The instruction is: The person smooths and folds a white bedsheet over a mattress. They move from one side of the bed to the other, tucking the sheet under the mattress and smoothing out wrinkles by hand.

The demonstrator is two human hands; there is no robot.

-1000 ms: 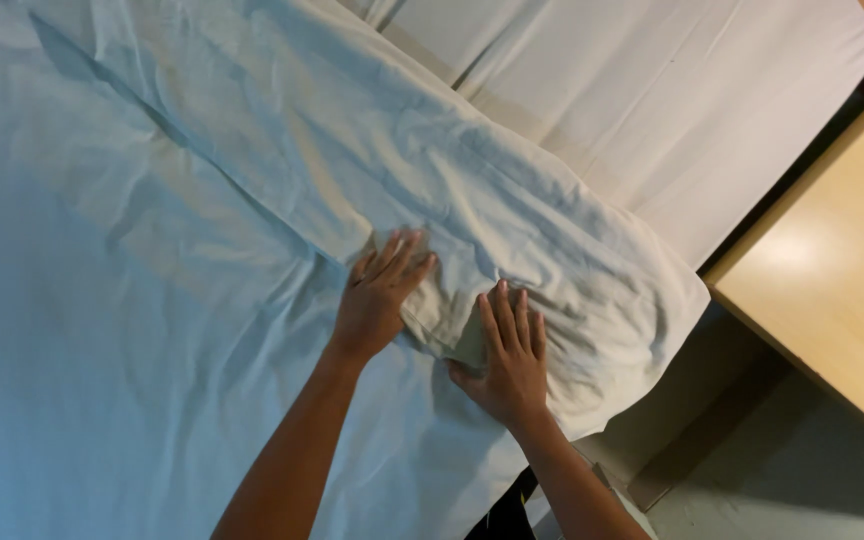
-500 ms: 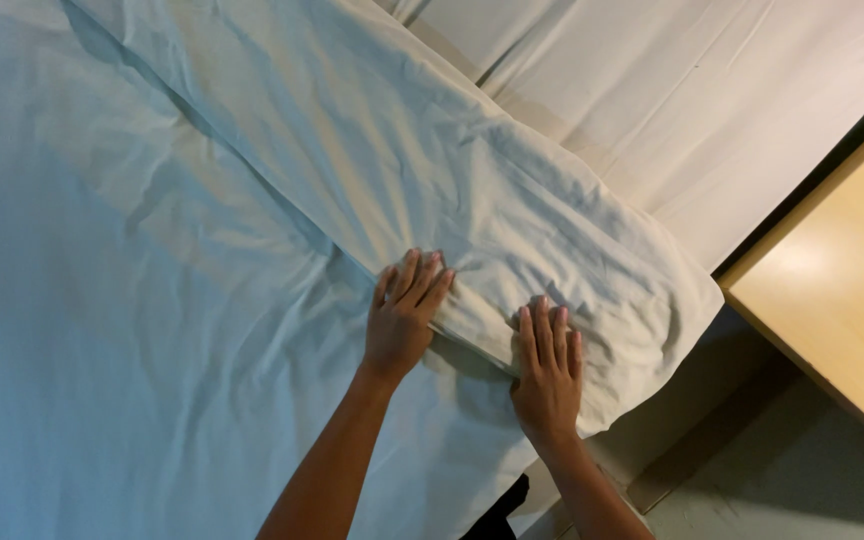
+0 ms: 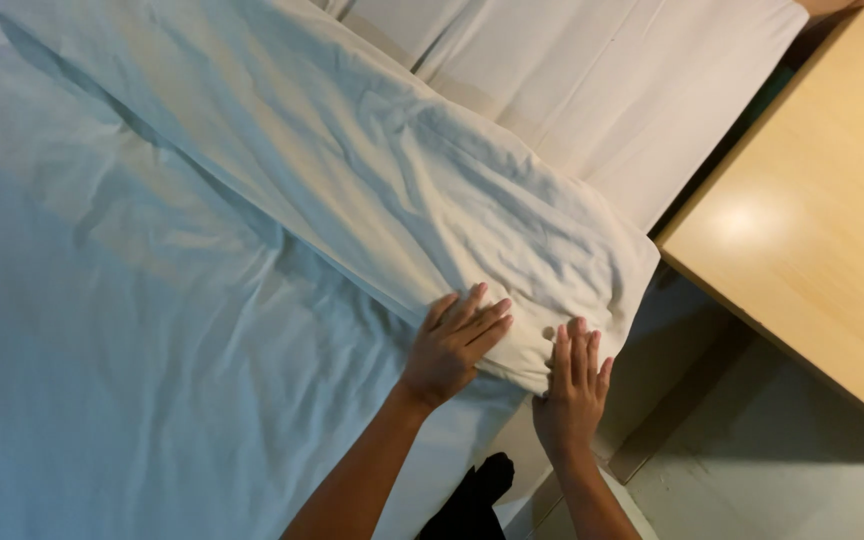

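Head view: bed covered in a pale sheet, with a folded white duvet lying diagonally across it from the upper left down to the bed's lower right edge. Left hand flat, fingers spread and extended, palm pressing on the lower corner of the duvet, gripping nothing. Right hand just beside it at the bed's edge, also open and flat, fingertips touching the duvet's folded end, nothing grasped. Both forearms come up from the bottom of the frame. White pillows sit beyond the duvet at the head of the bed. Light wooden worktop stands right of the bed, apart from it. Grey floor below that. Dark item between the forearms, can't tell what.
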